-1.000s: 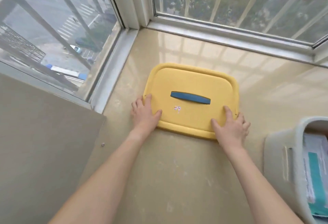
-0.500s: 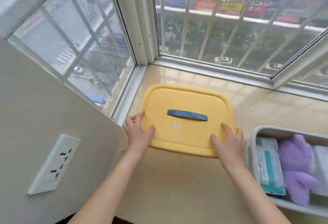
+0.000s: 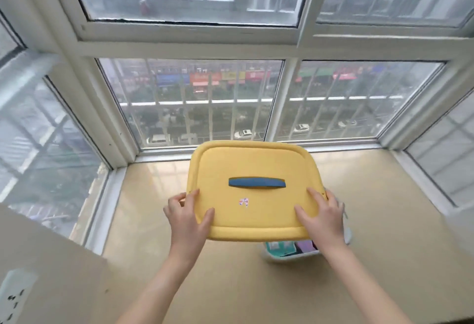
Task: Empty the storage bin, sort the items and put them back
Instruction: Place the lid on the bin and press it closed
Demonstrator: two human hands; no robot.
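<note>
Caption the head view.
The left hand and right hand hold a yellow plastic lid with blue handle over a pale storage bin on a beige ledge.

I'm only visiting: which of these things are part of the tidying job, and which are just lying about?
Part of the job: yellow lid, gripped at its near corners by the left hand and right hand; storage bin beneath it; teal packet and purple item inside the bin.

Just there: wall socket; window; sill.

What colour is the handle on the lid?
Dark blue handle, on the yellow lid; the head view shows it.
</note>
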